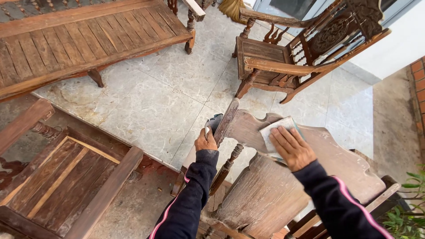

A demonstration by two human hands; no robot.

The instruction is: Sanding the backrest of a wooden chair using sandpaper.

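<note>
Right hand (292, 148) is flat, fingers spread, pressing a pale sheet of sandpaper (278, 130) onto the top of a carved chair back (327, 155), so it's pinning the sheet rather than gripping it. Left hand (206, 140) is curled tight around the chair's arm (225, 121) at the upper end, something dark and a bit of white poking out past the fingers, can't tell what it is. The chair (261, 194) is right under the camera, tipped at an angle, wood already gone pale and dusty where the sheet sits. Hands are well apart, one bracing and one on the paper. Risk as I see it: the chair looks propped, not sitting flat, so a hard push could make it rock or slide on the smooth tiles (155, 97), and the left grip is all that's holding it. The scalloped top edge could also catch the sheet and tear it, or chew up fingertips if the hand slips off. Around it: a slatted bench (79, 40) top left, a darker armchair (283, 57) further back, another wooden seat (66, 177) bottom left, a plant (409, 212) at the right edge.
</note>
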